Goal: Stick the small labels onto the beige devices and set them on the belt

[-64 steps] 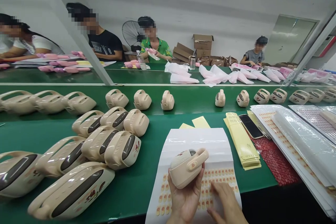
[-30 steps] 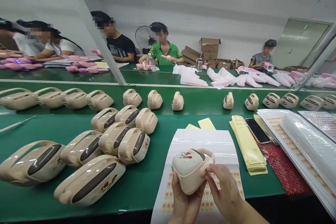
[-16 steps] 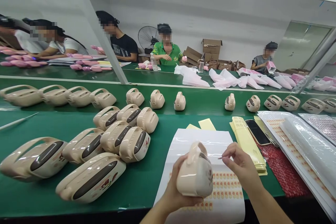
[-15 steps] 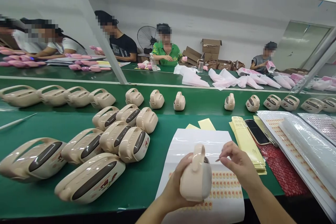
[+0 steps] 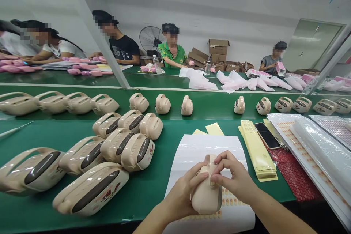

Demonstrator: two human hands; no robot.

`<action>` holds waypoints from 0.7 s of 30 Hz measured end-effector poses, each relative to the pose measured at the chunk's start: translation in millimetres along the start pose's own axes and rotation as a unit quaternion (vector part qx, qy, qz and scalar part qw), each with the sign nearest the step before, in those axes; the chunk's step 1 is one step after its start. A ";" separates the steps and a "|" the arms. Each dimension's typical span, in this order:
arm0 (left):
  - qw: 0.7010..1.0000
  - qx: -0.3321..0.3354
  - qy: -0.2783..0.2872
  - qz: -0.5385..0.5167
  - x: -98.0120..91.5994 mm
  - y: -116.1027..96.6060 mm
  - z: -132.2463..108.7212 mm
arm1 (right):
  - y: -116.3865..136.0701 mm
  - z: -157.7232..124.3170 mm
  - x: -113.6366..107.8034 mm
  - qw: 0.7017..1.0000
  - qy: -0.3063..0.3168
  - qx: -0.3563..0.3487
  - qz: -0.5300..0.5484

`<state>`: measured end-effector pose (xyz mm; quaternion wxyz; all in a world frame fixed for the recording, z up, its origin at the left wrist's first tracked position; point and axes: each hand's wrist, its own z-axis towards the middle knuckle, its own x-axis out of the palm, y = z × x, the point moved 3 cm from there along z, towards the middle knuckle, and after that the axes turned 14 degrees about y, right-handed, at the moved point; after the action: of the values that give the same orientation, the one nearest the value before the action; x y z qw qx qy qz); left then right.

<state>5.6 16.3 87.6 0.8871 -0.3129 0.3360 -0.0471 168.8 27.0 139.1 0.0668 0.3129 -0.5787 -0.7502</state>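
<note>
So the left hand (image 5: 182,193) cups the beige plastic handled shell (image 5: 207,199) just above the white sticker sheet (image 5: 203,146) while the right hand (image 5: 233,177) pinches its handle top, so I'd say keep that shell braced steady and press square, no sliding.

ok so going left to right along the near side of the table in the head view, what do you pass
pile of beige cases → left hand → held beige case → right hand → stack of yellow strips → red sheet → clear film sheets
</note>
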 end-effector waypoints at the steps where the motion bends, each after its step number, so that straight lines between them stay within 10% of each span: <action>1: 1.000 0.001 0.000 0.004 0.1 0.1 -0.3 | -0.6 -0.5 0.9 1.000 -0.005 0.001 0.003; 21: 0.999 -0.032 -0.010 -0.035 8.0 11.8 -10.4 | -8.2 -12.2 18.5 0.981 -0.134 -0.114 -0.084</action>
<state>3.7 17.9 70.1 0.8778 -0.3531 0.3171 -0.0644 162.9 11.0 122.8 -0.0400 0.2472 -0.4648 -0.8493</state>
